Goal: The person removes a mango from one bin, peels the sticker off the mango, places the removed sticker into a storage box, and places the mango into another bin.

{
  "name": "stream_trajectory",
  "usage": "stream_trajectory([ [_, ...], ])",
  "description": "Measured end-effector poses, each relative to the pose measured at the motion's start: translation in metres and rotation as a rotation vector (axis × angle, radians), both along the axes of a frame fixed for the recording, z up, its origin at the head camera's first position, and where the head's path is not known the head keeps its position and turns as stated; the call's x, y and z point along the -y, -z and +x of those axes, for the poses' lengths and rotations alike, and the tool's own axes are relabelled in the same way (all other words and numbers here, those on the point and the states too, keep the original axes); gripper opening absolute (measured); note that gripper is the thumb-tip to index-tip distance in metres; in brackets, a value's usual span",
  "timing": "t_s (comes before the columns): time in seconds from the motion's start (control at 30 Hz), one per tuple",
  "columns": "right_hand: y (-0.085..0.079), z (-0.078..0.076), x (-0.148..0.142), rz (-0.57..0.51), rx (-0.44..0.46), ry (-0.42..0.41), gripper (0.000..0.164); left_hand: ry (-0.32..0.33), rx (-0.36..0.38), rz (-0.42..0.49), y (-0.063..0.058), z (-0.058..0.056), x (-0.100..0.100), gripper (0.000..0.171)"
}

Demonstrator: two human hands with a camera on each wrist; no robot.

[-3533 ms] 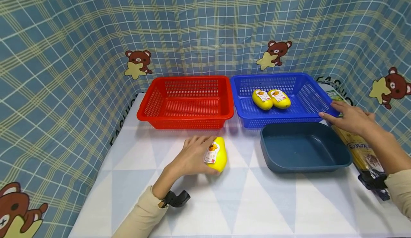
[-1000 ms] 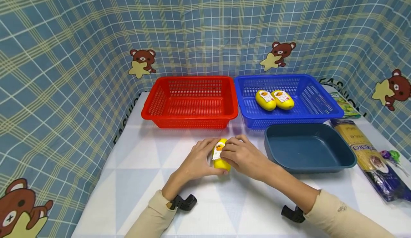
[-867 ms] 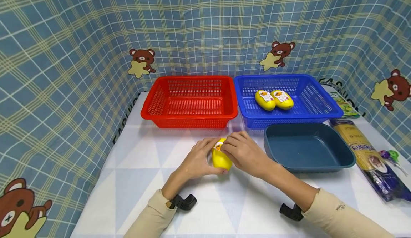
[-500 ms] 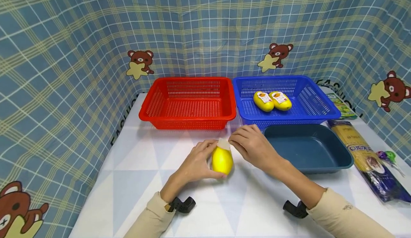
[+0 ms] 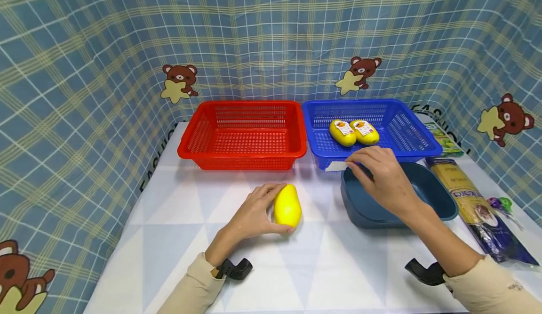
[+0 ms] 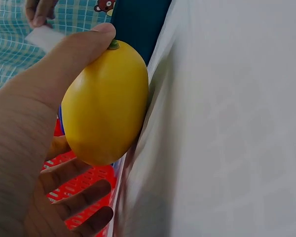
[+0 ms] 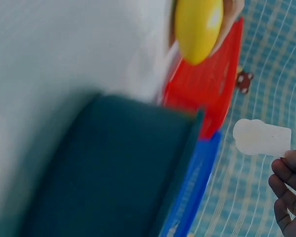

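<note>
A yellow mango [image 5: 288,206] with a green stem end lies on the table, its skin bare of any label. My left hand [image 5: 252,213] holds it from the left, thumb at the near end and fingers at the far end; the left wrist view shows the mango [image 6: 108,103] close up. Over the dark teal tub my right hand [image 5: 383,180] pinches a peeled sticker [image 5: 336,166] by its edge. In the right wrist view the sticker [image 7: 261,138] shows its plain white side.
At the back stand a red basket [image 5: 241,156] and a blue basket [image 5: 423,150], the blue one holding two labelled mangoes [image 5: 343,133]. The teal tub [image 5: 360,217] sits in front of it. Right of the tub lie a pasta packet [image 5: 470,201], a green packet [image 5: 444,140] and lollipops [image 5: 501,204].
My right hand came from the blue basket's rim to the mango, peeled off its sticker and carried it right, over the tub. My left hand has kept hold of the mango.
</note>
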State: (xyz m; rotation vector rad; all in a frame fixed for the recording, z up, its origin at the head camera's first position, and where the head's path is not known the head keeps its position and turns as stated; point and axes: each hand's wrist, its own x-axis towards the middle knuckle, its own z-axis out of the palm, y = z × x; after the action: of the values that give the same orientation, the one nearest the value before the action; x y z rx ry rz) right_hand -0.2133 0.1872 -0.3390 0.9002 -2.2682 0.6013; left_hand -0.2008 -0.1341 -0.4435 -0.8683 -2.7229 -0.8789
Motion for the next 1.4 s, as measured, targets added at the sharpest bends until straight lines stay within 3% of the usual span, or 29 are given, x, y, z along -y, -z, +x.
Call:
stream_trajectory([
  [0.37, 0.028, -0.010, -0.055, 0.177, -0.015, 0.056, 0.020, -0.008, 0.062, 0.002, 0.001, 0.000, 0.001, 0.104],
  [0.57, 0.051, -0.019, -0.065, 0.246, 0.000, 0.001, 0.010, -0.009, 0.074, 0.007, 0.004, 0.001, 0.003, 0.104],
  [0.7, 0.060, -0.019, -0.069, 0.271, 0.033, -0.046, 0.014, -0.005, 0.068, 0.010, 0.004, 0.001, 0.004, 0.103],
  [0.73, 0.061, -0.018, -0.070, 0.277, 0.048, -0.058, 0.024, -0.004, 0.069, 0.010, 0.004, 0.001, 0.003, 0.104],
  [0.8, 0.064, -0.017, -0.073, 0.292, 0.067, -0.082, 0.029, 0.002, 0.067, 0.009, 0.003, 0.000, 0.002, 0.104],
  [0.97, 0.067, -0.014, -0.077, 0.327, 0.163, -0.108, 0.024, 0.004, 0.062, 0.018, 0.002, -0.001, 0.002, 0.105],
  [1.2, 0.066, -0.012, -0.077, 0.368, 0.428, -0.059, 0.025, 0.008, 0.056, 0.029, 0.002, -0.001, 0.002, 0.105],
  [1.4, 0.064, -0.011, -0.078, 0.393, 0.539, -0.032, 0.029, 0.001, 0.090, 0.020, 0.001, -0.001, 0.001, 0.106],
])
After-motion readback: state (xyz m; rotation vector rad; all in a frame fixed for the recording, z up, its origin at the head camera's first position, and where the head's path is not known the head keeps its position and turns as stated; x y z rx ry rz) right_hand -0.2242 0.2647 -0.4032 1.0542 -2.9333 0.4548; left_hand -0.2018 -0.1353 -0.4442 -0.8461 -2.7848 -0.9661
